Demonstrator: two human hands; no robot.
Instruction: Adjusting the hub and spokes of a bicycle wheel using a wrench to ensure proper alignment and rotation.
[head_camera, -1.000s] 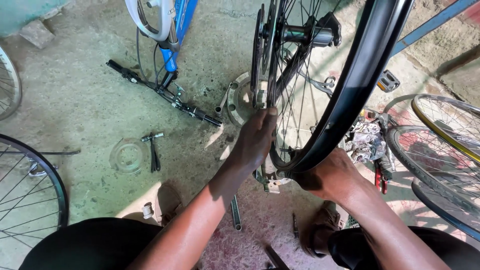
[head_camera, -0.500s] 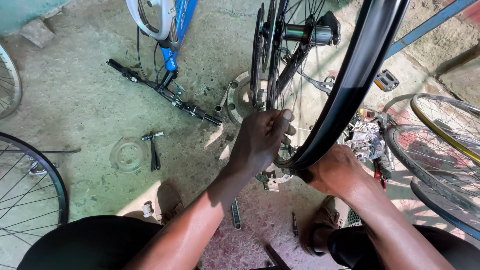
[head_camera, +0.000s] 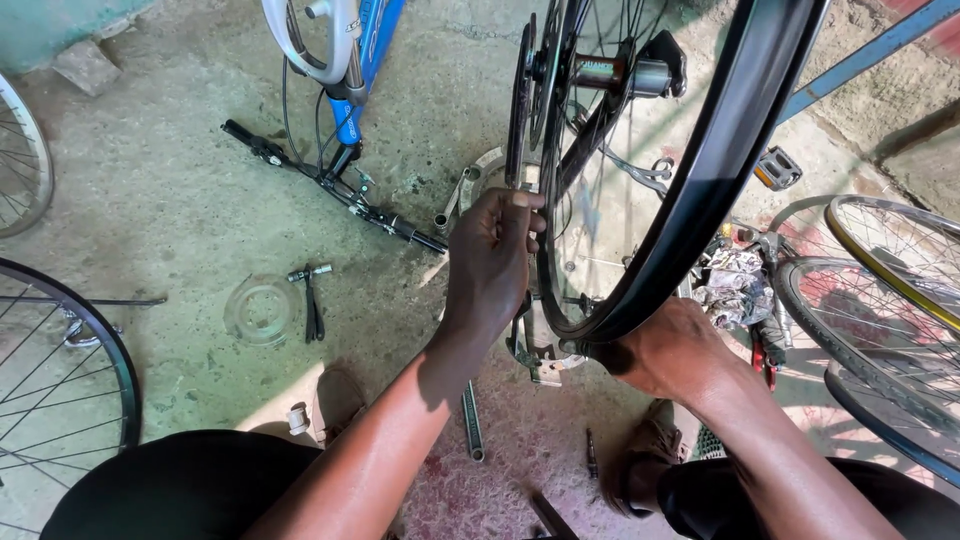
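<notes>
A black bicycle wheel rim (head_camera: 722, 150) stands upright in front of me, with its hub (head_camera: 620, 75) and spokes behind it. My left hand (head_camera: 495, 262) is raised beside the wheel, its fingers closed around the black chainring (head_camera: 520, 95) near the lower edge. My right hand (head_camera: 665, 352) grips the bottom of the rim from below. A crank and pedal part (head_camera: 540, 355) lies on the floor between my hands.
An upturned blue bicycle frame (head_camera: 362, 60) with black handlebars (head_camera: 330, 185) lies on the concrete ahead. A clear round disc (head_camera: 262, 310) and a small tool (head_camera: 312, 300) sit to the left. Spare wheels lean at the left (head_camera: 60, 370) and right (head_camera: 880, 280). A wrench (head_camera: 472, 420) lies near my knees.
My left hand has moved up along the wheel from near the rim's bottom to the chainring. My right hand stays at the bottom of the rim.
</notes>
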